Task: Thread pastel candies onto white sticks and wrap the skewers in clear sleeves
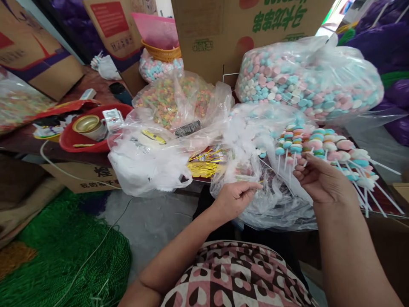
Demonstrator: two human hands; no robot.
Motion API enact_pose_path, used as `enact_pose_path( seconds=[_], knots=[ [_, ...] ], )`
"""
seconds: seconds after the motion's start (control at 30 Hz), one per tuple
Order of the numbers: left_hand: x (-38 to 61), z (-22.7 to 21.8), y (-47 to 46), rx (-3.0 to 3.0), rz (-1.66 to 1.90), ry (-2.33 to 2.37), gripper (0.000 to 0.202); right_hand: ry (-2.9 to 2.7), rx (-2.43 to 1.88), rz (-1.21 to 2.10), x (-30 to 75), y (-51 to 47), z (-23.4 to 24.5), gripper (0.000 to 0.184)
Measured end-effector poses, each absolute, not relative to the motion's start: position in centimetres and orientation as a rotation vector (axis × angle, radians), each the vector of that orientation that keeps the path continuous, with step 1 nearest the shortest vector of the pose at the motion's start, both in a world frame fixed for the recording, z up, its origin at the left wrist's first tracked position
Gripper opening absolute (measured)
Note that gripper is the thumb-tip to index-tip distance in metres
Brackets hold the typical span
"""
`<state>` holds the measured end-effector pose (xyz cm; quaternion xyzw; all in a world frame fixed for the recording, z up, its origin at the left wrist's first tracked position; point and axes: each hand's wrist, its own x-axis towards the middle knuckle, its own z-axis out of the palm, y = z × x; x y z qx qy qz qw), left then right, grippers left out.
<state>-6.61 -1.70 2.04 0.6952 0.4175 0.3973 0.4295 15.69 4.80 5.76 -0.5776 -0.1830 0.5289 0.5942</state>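
Observation:
My left hand (234, 198) is closed in a pinch, with a thin gold twist tie (261, 182) just showing at its fingertips. It hovers over a crumpled clear plastic bag (271, 209). To the right, my right hand (326, 179) pinches the white stick (306, 160) of a candy skewer; its candy cannot be clearly told from those behind. Beside and beyond that hand lie several skewers (345, 145) of pink, white and blue marshmallow candies. Between the bags is a bundle of gold twist ties (204, 169).
Behind are a big bag of pastel candies (306, 81) and a bag of small orange-green candies (182, 98). At left stand a red basin (68, 143) with a metal bowl (86, 123) and a white plastic bag (148, 170). Green cord (86, 243) is heaped on the floor.

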Motion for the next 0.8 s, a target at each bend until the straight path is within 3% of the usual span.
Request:
enact_pose_path(
  seconds=[0.2,0.33,0.5,0.8],
  knots=[
    [-11.6,2.0,2.3,1.877,1.18,1.532,0.025,-0.634,-1.148,1.147,15.3,3.3,3.6,0.02],
    [-13.6,1.9,6.0,2.116,0.775,1.907,0.029,-0.729,-1.151,1.128,13.9,1.4,3.2,0.028],
    [-12.9,1.8,10.5,2.176,0.175,2.049,0.033,-0.808,-1.208,1.184,11.6,-0.9,3.4,0.035],
    [-11.4,-0.1,14.5,2.123,0.044,2.057,0.027,-0.898,-1.23,1.208,11.3,-2.6,2.3,0.026]
  ],
)
